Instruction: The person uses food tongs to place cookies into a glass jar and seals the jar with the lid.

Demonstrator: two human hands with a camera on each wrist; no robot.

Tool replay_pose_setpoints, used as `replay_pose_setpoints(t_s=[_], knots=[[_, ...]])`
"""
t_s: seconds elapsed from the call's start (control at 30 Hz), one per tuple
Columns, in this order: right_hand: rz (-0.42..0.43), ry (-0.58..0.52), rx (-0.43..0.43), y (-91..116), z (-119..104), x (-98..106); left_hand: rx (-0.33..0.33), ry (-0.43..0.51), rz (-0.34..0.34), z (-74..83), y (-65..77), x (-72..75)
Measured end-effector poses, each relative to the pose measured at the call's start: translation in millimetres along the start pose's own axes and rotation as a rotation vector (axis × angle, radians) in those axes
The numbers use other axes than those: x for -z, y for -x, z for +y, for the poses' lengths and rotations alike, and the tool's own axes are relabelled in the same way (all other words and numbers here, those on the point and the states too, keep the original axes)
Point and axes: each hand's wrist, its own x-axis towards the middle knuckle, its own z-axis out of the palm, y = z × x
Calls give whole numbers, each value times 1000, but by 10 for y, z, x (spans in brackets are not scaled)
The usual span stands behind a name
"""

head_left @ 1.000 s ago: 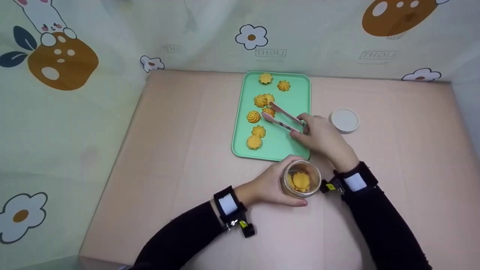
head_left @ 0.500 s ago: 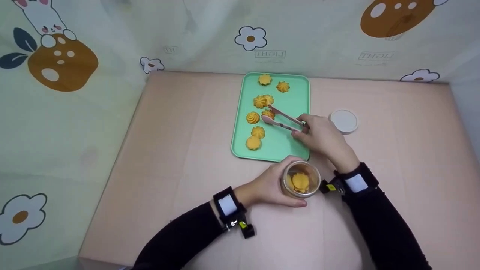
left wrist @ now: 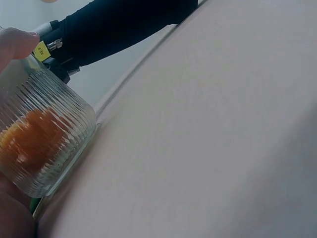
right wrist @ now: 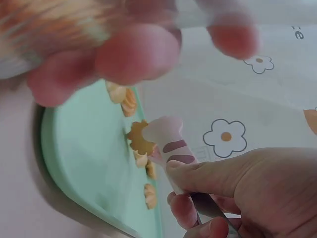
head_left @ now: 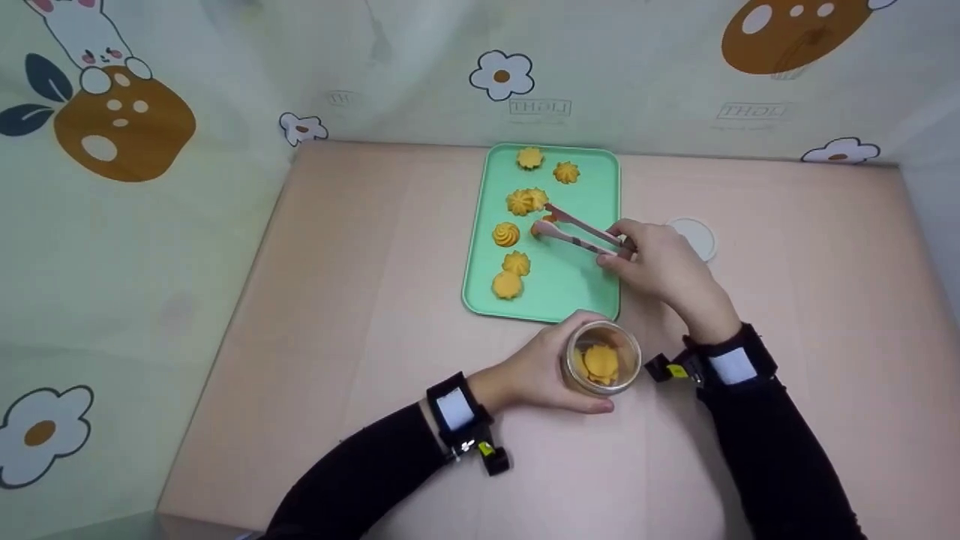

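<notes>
My left hand (head_left: 551, 367) is wrapped around a ribbed glass jar (head_left: 628, 358) with several cookies (head_left: 601, 361) inside; its mouth faces up in the head view. In the left wrist view the jar (left wrist: 74, 119) appears close to the tabletop. My right hand (head_left: 660, 259) holds pink tongs (head_left: 581, 241) between thumb and fingers. At the tongs' tips is a flower-shaped cookie (right wrist: 141, 138), partly covered by them in the head view. Below lies a green tray (head_left: 577, 285) bearing several more piped cookies, among them a swirled one (head_left: 506, 234).
A round white lid (head_left: 697, 238) lies right of the tray, partly behind my right hand. The pink tabletop (head_left: 360, 262) meets a patterned curtain (head_left: 405, 75) at the back and left. The jar stands just in front of the tray's near edge.
My right hand and the tongs have shifted slightly right, and the cookie at their tips has moved with them. My left hand and the jar stay in place.
</notes>
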Motion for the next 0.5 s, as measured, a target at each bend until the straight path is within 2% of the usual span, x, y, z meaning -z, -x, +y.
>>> replay_pose_setpoints(t_s=[0.5], knots=[[10,19,-6,125,-44,193,6,9,-4,1,3,0]])
